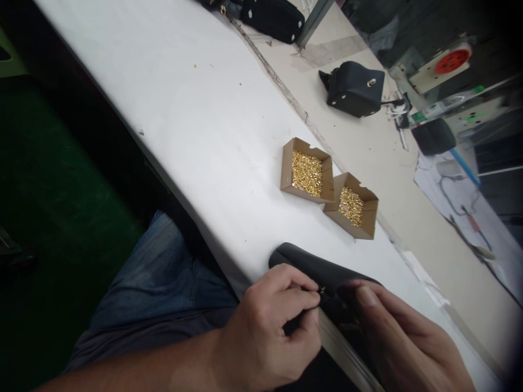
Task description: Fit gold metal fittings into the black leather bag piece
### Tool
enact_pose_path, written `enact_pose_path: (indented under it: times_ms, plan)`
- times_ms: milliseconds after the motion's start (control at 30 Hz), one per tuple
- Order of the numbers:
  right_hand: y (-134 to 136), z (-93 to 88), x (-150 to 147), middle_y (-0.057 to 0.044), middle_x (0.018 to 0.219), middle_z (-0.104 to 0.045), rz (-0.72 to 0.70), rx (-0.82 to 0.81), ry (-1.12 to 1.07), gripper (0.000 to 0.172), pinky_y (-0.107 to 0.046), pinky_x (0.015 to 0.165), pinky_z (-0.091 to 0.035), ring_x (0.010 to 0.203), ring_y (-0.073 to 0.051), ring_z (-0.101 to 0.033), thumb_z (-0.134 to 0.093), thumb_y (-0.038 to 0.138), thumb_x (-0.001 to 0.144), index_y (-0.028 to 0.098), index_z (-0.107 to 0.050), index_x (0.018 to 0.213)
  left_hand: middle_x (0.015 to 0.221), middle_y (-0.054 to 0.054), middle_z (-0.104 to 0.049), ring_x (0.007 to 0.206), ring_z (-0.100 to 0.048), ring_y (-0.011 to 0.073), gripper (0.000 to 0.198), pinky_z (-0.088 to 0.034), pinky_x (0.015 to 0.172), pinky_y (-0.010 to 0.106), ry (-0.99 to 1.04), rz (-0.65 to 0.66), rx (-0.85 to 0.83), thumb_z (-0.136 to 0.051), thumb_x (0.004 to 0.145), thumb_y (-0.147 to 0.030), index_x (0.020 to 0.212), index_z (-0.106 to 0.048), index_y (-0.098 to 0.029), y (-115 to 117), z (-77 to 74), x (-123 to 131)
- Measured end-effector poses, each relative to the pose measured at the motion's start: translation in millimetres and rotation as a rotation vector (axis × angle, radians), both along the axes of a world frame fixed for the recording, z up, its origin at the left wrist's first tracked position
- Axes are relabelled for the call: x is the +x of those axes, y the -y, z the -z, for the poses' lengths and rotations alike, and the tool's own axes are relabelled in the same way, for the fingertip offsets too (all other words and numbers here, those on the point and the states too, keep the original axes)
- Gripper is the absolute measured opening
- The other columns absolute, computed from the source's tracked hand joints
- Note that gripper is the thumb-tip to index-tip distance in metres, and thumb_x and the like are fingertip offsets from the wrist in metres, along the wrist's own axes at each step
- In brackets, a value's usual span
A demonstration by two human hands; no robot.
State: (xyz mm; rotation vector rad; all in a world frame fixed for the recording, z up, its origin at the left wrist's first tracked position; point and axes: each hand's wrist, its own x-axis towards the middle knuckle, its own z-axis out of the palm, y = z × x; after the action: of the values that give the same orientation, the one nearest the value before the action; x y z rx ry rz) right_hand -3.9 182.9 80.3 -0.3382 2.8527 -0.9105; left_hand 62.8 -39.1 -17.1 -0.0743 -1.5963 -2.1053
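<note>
A black leather bag (314, 265) lies at the near edge of the white table, partly covered by both hands. My left hand (281, 321) is closed in a pinch, thumb and fingers together at a small shiny metal piece (322, 290) against the bag. Its exact kind is too small to make out. My right hand (408, 332) grips the bag's edge between thumb and fingers. A pale strip (347, 354) runs below, between the hands. Just beyond stand two cardboard boxes, a left one (287, 166) and a right one (369, 218), both holding many small gold metal parts (307, 173).
Across a seam in the table, a black bag (355, 90) rests on its side. Another black bag (273, 19) lies by a metal post (314, 24) at the top. Farther right are a plastic bottle (445, 106), a red reel (452, 61) and papers with cables.
</note>
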Motion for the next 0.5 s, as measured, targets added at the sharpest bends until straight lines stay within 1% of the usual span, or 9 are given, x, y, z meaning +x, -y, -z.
enact_pose_path:
  times_ms: [33, 100, 133, 167, 233, 333, 400, 500]
  plan:
    - [3.9, -5.6, -7.1, -0.005, 0.092, -0.086, -0.011, 0.008, 0.087, 0.03, -0.027, 0.06, -0.068, 0.076, -0.027, -0.083, -0.081, 0.053, 0.11, 0.024, -0.088, 0.111, 0.118, 0.015, -0.081, 0.103, -0.083, 0.0208, 0.029, -0.072, 0.091, 0.028, 0.001, 0.005, -0.002, -0.074, 0.095, 0.003, 0.118, -0.084, -0.011, 0.4, 0.4, 0.1]
    - [14.4, -15.7, -18.6, -0.003, 0.076, -0.076, -0.065, 0.049, 0.224, 0.043, -0.025, 0.053, -0.062, 0.063, -0.022, -0.073, -0.083, 0.062, 0.106, 0.023, -0.082, 0.088, 0.118, 0.015, -0.081, 0.103, -0.083, 0.0207, 0.028, -0.072, 0.09, 0.028, 0.0, 0.006, -0.007, -0.075, 0.095, 0.003, 0.118, -0.084, -0.01, 1.1, 0.7, 0.3]
    - [18.3, -19.2, -22.4, -0.002, 0.07, -0.071, -0.087, 0.071, 0.267, 0.049, -0.024, 0.051, -0.059, 0.06, -0.02, -0.068, -0.083, 0.065, 0.104, 0.022, -0.078, 0.081, 0.117, 0.015, -0.081, 0.103, -0.083, 0.0207, 0.028, -0.071, 0.09, 0.028, -0.003, 0.005, -0.01, -0.074, 0.095, 0.002, 0.118, -0.084, -0.01, 1.4, 0.7, 0.3]
    - [20.2, -21.3, -24.8, -0.002, 0.068, -0.067, -0.093, 0.087, 0.312, 0.053, -0.023, 0.049, -0.056, 0.058, -0.018, -0.064, -0.083, 0.067, 0.103, 0.022, -0.075, 0.078, 0.117, 0.015, -0.081, 0.103, -0.083, 0.0208, 0.028, -0.071, 0.09, 0.028, -0.006, 0.002, -0.013, -0.074, 0.094, 0.003, 0.118, -0.083, -0.01, 1.5, 0.5, 0.4]
    - [17.1, -20.9, -25.9, -0.002, 0.07, -0.067, -0.03, 0.06, 0.442, 0.05, -0.024, 0.049, -0.055, 0.061, -0.019, -0.063, -0.086, 0.068, 0.1, 0.021, -0.078, 0.084, 0.117, 0.016, -0.081, 0.103, -0.083, 0.0208, 0.029, -0.071, 0.091, 0.028, -0.007, -0.002, -0.009, -0.073, 0.094, 0.003, 0.118, -0.083, -0.01, 1.1, 0.1, 0.4]
    - [3.8, -11.5, -22.0, -0.005, 0.082, -0.076, 0.125, -0.085, 0.627, 0.045, -0.031, 0.056, -0.062, 0.069, -0.026, -0.072, -0.093, 0.064, 0.096, 0.021, -0.084, 0.103, 0.116, 0.015, -0.081, 0.104, -0.083, 0.0211, 0.028, -0.071, 0.091, 0.028, -0.003, -0.013, 0.0, -0.073, 0.093, 0.002, 0.117, -0.082, -0.01, -0.5, -0.1, 0.5]
    - [-3.0, -3.5, -18.7, -0.007, 0.084, -0.078, 0.201, -0.173, 0.661, 0.045, -0.035, 0.056, -0.063, 0.069, -0.028, -0.074, -0.098, 0.061, 0.091, 0.021, -0.085, 0.106, 0.115, 0.015, -0.081, 0.103, -0.083, 0.0215, 0.027, -0.071, 0.091, 0.029, 0.005, -0.017, -0.002, -0.073, 0.092, 0.001, 0.115, -0.081, -0.01, -1.4, 0.0, 0.8]
    - [-6.4, 5.6, -15.9, -0.008, 0.082, -0.08, 0.249, -0.269, 0.694, 0.044, -0.035, 0.052, -0.06, 0.063, -0.028, -0.073, -0.103, 0.055, 0.087, 0.02, -0.087, 0.107, 0.116, 0.014, -0.082, 0.104, -0.083, 0.0224, 0.028, -0.072, 0.093, 0.031, 0.018, -0.015, -0.004, -0.073, 0.091, 0.001, 0.115, -0.08, -0.011, -1.3, -0.5, 1.2]
